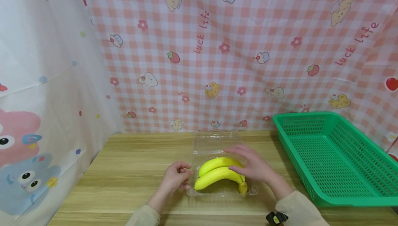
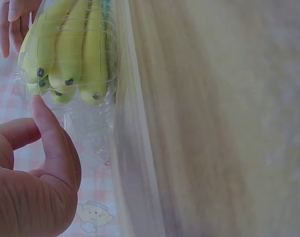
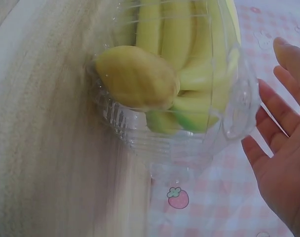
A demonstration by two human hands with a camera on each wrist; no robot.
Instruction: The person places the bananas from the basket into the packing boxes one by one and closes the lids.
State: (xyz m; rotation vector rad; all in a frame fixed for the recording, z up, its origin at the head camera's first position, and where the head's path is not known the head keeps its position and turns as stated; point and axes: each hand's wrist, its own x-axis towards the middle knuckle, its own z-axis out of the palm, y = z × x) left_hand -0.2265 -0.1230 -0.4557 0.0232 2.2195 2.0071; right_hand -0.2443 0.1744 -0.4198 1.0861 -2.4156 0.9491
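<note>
A bunch of yellow bananas (image 1: 217, 177) lies in a clear plastic clamshell container (image 1: 214, 195) on the table. Its transparent lid (image 1: 214, 144) is folded back toward the curtain. At the container's left side is my left hand (image 1: 175, 177), fingers loosely bent, with one fingertip right at the container's corner in the left wrist view. Over the stem side of the bunch hovers my right hand (image 1: 250, 163), its fingers spread and holding nothing. The right wrist view shows the thick banana stem end (image 3: 135, 79) through the clear wall, with the right fingers beside the container.
On the right of the wooden table (image 1: 136, 163) stands a green plastic basket (image 1: 298, 157) with slotted walls. Behind the table hangs a pink checked curtain (image 1: 192, 67), and a white patterned curtain (image 1: 62, 81) hangs on the left.
</note>
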